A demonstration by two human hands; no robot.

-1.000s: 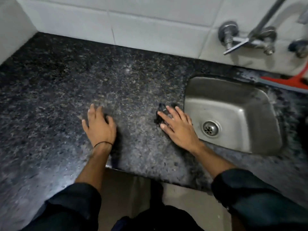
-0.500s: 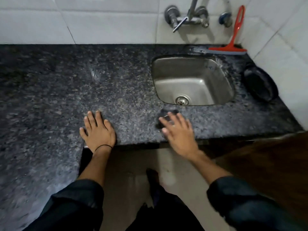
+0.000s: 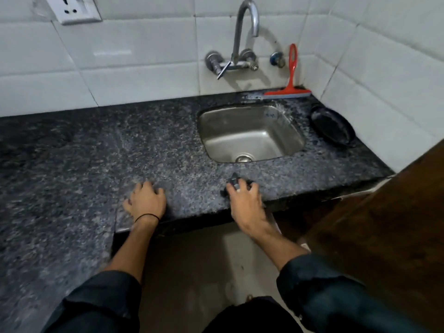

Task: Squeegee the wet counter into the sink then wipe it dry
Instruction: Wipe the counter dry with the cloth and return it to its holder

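Observation:
My right hand (image 3: 245,197) grips a small dark cloth (image 3: 234,180) at the front edge of the black granite counter (image 3: 96,159), just below the steel sink (image 3: 249,133). The fingers curl over the bunched cloth, which mostly hides beneath them. My left hand (image 3: 145,199) rests on the counter near the front edge, fingers bent down onto the stone, holding nothing. A red squeegee (image 3: 289,90) leans against the tiled wall behind the sink, out of reach of both hands.
A curved tap (image 3: 242,34) is mounted on the wall above the sink. A black round dish (image 3: 332,126) lies at the counter's right end. A brown wooden panel (image 3: 384,224) stands at the right. A wall socket (image 3: 73,9) sits top left.
The view has pulled back and tilted up, showing tap and socket. My right hand has drawn the cloth to the counter's front edge and curled round it; my left hand's fingers have bent.

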